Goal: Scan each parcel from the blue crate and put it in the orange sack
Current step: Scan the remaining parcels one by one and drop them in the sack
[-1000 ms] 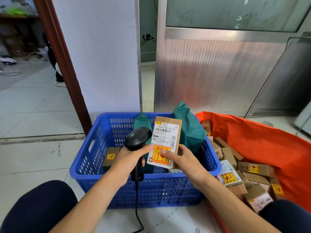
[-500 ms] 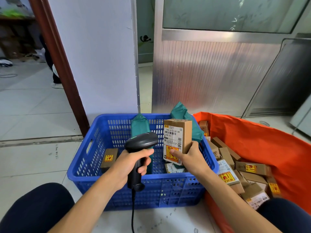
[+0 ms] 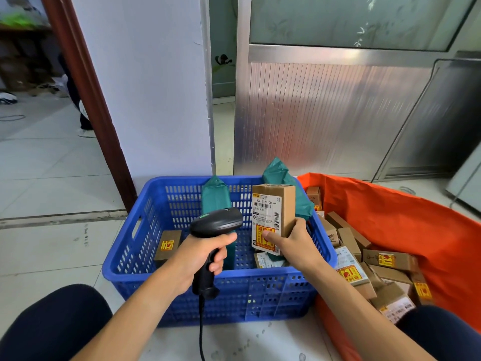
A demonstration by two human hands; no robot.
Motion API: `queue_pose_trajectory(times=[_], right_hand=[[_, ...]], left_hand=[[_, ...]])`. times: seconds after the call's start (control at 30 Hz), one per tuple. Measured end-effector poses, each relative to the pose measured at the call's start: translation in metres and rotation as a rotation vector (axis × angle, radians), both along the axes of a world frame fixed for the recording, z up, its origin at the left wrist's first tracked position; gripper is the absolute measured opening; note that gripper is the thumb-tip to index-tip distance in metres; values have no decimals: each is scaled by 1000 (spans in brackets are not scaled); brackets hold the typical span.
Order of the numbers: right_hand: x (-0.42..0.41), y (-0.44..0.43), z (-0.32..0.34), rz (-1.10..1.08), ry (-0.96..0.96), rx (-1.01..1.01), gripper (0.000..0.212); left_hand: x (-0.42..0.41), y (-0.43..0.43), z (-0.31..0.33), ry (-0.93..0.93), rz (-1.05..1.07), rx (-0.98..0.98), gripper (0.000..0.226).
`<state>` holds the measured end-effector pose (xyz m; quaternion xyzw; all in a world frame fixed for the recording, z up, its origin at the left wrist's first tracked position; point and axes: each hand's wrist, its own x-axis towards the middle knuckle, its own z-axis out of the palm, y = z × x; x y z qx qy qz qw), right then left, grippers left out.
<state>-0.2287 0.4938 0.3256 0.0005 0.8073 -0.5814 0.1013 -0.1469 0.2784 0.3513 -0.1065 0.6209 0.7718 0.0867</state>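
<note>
1. Left of the blue crate (image 3: 260,300), a dark brown door frame (image 3: 86,100) comes down to the tiled floor by the crate's back left corner.
2. Inside the crate, against its left wall, a small cardboard box (image 3: 168,243) with a yellow sticker stands on end.
3. Over the crate's front rim, left of the middle, the left hand (image 3: 200,256) is wrapped round the handle of a black barcode scanner (image 3: 216,221), fingers curled tight. The scanner's head points right, towards the held parcel, and its cable (image 3: 201,332) hangs down in front of the crate.
4. Two green mailer bags lean on the crate's back wall: one (image 3: 215,195) behind the scanner, the other (image 3: 278,173) in the back right corner.
5. Above the crate's right half, the right hand (image 3: 296,246) grips the parcel (image 3: 273,209) by its lower end, thumb on the labelled face. The parcel is upright, label and barcode facing the scanner, just beside its head.
6. On the crate floor below that hand lies another labelled parcel (image 3: 265,260).
7. Touching the crate's right side, the orange sack (image 3: 403,225) lies open with many cardboard boxes (image 3: 390,260) piled inside.
8. Behind the crate stands a ribbed metal door panel (image 3: 325,113).
</note>
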Motion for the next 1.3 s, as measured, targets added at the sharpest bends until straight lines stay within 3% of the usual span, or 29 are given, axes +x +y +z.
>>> queue_pose_trajectory(times=[0.2, 0.3, 0.47, 0.57, 0.67, 0.73, 0.8, 0.97, 1.07, 1.2, 1.3], right_hand=[[2, 9, -3, 17, -21, -4, 52], [4, 17, -6, 21, -27, 8, 50], [19, 44, -11, 39, -22, 78, 54], [28, 70, -10, 4, 29, 82, 70], [37, 101, -18, -89, 56, 91, 81], [43, 118, -20, -157, 50, 120, 85], [49, 137, -24, -216, 41, 120, 82], [55, 190, -53, -458, -15, 68, 79], [59, 211, -70, -567, -90, -44, 72], [57, 215, -79, -582, -139, -94, 41], [41, 210, -77, -587, -161, -137, 50]], left_hand=[[-3, -2, -5, 24, -46, -6, 38], [-7, -1, -7, 66, -34, 67, 23], [-19, 12, -9, 112, -58, 61, 60], [-31, 26, -8, 128, -104, 89, 51], [-41, 44, -9, 165, -210, 94, 56], [-42, 57, -5, 166, -245, 100, 44], [-44, 69, -3, 136, -256, 101, 34], [-58, 87, 1, 64, -171, 119, 54], [-63, 87, 3, 70, -143, 151, 52], [-64, 83, -1, 59, -126, 137, 54], [-66, 81, -5, 49, -110, 117, 56]])
